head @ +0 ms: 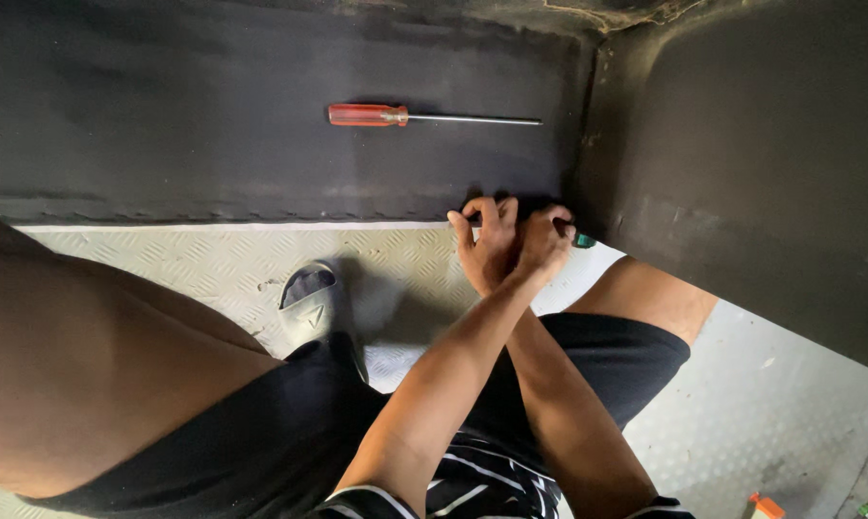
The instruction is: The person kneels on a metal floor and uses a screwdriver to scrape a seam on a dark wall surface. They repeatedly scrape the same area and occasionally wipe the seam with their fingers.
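My arms cross in front of me. My left hand point(547, 242) is closed around a tool with a teal-green handle point(584, 240), whose end sticks out to the right of the fist. My right hand point(487, 248) lies just left of it, fingers apart, with its fingertips pressed on the lower edge of the black lining point(261, 163) near the corner. Both hands touch each other there. The tool's tip is hidden behind the hands. A red-handled screwdriver point(424, 116) lies flat on the black lining above the hands, shaft pointing right.
A second black panel point(761, 163) meets the first at a corner seam to the right of the hands. Below is silver tread-plate flooring point(194, 255). My foot in a grey sandal point(311, 303) and my knees in black shorts are close. Small orange and tan items point(767, 506) sit bottom right.
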